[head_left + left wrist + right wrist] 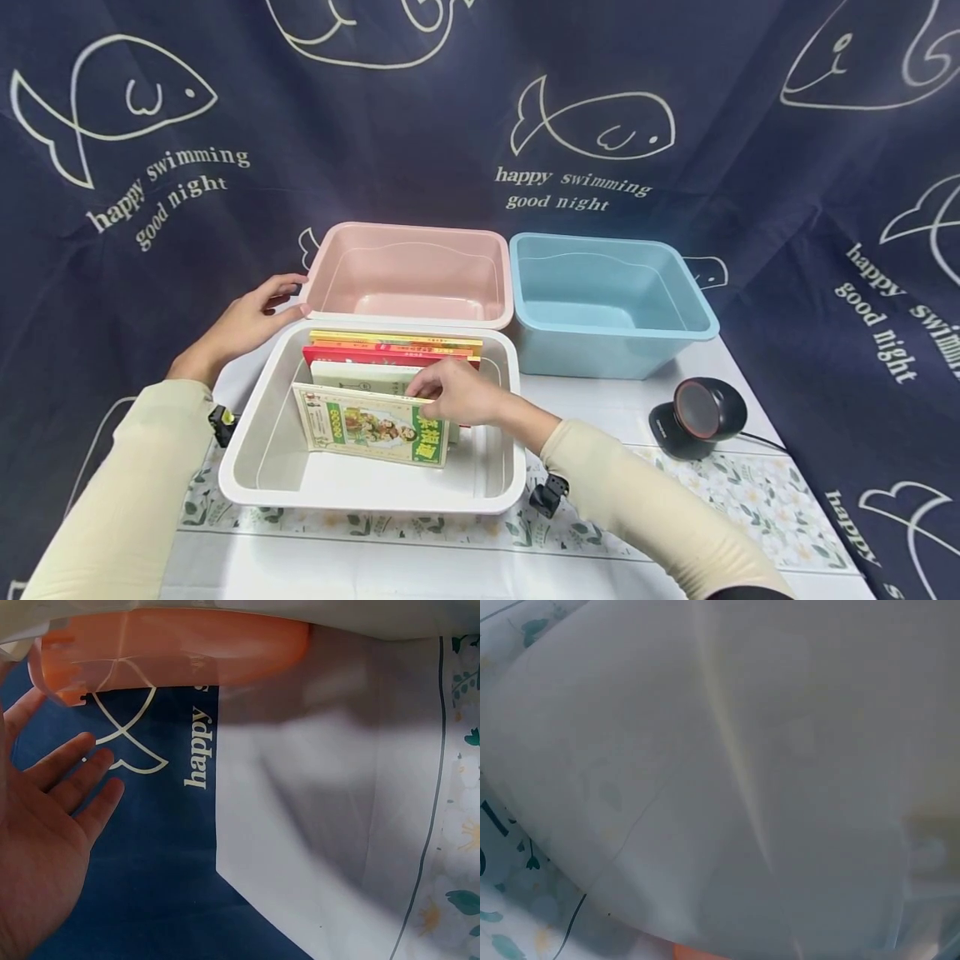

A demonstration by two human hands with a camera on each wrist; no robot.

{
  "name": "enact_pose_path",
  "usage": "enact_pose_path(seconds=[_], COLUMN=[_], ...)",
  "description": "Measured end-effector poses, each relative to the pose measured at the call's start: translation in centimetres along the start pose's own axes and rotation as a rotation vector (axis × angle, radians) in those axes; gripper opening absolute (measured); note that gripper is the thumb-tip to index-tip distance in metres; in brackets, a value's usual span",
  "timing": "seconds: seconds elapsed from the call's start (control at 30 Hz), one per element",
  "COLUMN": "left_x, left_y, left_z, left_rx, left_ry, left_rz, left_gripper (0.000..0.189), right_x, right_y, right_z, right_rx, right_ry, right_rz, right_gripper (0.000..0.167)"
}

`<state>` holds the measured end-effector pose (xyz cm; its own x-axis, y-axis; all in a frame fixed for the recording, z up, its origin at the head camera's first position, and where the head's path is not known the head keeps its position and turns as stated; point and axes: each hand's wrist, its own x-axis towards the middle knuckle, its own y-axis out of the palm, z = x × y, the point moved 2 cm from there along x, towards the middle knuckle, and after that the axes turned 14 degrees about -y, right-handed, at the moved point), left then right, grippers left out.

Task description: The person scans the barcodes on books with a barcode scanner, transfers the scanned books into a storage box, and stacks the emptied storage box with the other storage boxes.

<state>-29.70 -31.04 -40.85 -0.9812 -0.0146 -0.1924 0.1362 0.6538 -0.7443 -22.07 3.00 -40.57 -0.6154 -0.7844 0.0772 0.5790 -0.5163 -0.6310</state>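
A white bin (258,479) stands in front, with several thin books upright in it. The nearest is a cream-and-green picture book (371,423), its cover facing me. My right hand (465,393) pinches this book near its top right corner. Close behind it stand a pale green book (360,377) and a red book (318,357), then yellow-edged ones (390,337). My left hand (258,312) is at the left rim of the pink bin (408,312), fingers loosely extended. In the left wrist view, that hand (52,795) holds nothing. The right wrist view shows mostly the white bin's wall (630,787).
A blue bin (600,354) stands to the right of the pink one. Farther right, a black round device (708,417) with a cable sits on the table. A dark fish-print cloth (420,142) hangs behind, and a floral strip (735,492) crosses the white table.
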Motion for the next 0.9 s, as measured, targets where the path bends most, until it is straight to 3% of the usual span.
enact_pose_path(seconds=[0.23,0.47,0.7,0.9], left_x=[0.0,-0.1,-0.1,0.0], left_y=[0.0,0.1,0.1,0.1], left_z=[0.2,0.2,0.2,0.1], left_rx=[0.002,-0.005,-0.005,-0.004], left_ry=[-0.006,-0.014,0.000,0.025], left_rz=[0.001,0.013,0.003,-0.009], left_gripper=[0.069,0.071,0.069,0.068], right_x=[-0.2,-1.1,-2.0,-3.3], right_y=[0.0,-0.8,-3.4,-6.1], right_z=[0.4,0.9,2.3,4.0], right_rx=[-0.019,-0.013,-0.040,0.009], right_ry=[0.010,0.057,0.009,-0.020], right_rz=[-0.003,-0.066,-0.127,-0.210], right_gripper=[0.020,0.025,0.029,0.029])
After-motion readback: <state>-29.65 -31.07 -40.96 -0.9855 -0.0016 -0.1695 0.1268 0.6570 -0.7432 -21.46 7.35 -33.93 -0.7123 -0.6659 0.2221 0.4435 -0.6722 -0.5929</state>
